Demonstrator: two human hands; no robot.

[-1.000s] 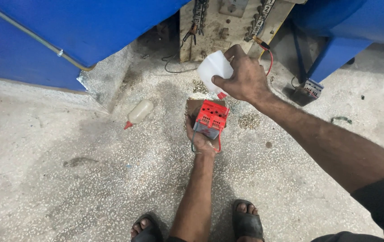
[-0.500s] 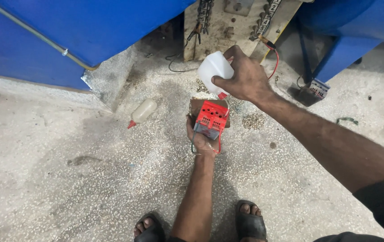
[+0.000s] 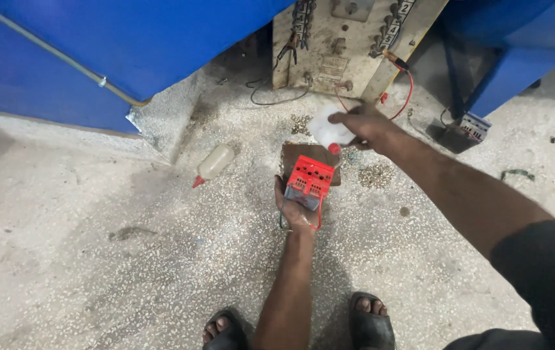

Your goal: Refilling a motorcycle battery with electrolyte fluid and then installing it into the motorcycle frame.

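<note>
head: left hand (image 3: 295, 206) grips red battery (image 3: 310, 178); bottle blurred.

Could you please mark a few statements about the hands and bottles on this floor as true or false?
1. The left hand holds a small red-topped battery block. True.
2. The right hand is empty. False: it grips a white plastic squeeze bottle with a red nozzle.
3. A second pale squeeze bottle lies on the speckled concrete floor. True.
4. The person is barefoot. False: dark sandals are worn.
</note>
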